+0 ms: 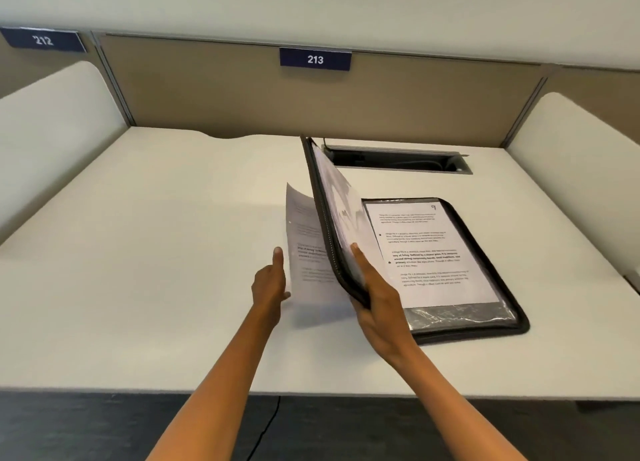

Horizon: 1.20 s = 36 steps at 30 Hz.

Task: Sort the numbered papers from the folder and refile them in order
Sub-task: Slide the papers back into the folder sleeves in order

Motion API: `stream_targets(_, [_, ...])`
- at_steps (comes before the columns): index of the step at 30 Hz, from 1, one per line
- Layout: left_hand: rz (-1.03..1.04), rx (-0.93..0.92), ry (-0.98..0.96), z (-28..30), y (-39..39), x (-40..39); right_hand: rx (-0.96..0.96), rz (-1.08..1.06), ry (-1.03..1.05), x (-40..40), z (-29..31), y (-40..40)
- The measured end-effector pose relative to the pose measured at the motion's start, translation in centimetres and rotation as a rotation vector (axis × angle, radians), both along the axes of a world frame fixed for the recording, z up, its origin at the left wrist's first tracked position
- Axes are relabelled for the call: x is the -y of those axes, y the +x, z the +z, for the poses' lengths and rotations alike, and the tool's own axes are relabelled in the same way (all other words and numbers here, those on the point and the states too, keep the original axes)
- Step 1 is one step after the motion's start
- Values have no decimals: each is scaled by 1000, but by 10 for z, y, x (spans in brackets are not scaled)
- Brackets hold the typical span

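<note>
A black zip folder lies open on the white desk. Its right half lies flat and holds a printed page marked 9 under clear plastic. My right hand grips the lower edge of the raised left cover, which stands tilted with a glossy sleeve inside it. A loose printed sheet stands upright just left of that cover. My left hand holds this sheet at its lower left edge, thumb up along the paper; the fingers behind it are hidden.
A cable slot is cut into the desk behind the folder. Tan partition panels carry the labels 213 and 212. White side dividers flank the desk. A thin cable hangs below the front edge.
</note>
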<state>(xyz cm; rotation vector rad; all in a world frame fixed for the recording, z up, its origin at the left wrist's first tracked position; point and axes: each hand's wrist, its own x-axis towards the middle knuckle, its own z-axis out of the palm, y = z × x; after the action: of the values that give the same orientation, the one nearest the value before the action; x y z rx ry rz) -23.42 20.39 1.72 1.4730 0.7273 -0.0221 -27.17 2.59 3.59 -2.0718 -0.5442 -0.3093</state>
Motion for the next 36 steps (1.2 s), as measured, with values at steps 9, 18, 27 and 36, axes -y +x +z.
stream_targets(9, [-122,-132,311,-22,35,24,-74,-141,274,30,21,3])
stream_targets(18, [-48,-125,407,-8,47,14,-66,-115,279,32,27,7])
stream_targets(27, [518,2,270,34,64,-66,-81,41,-95,-8,-23,5])
stream_targets(36, [651,223,245,80,87,-110,97,60,-725,-31,-76,-7])
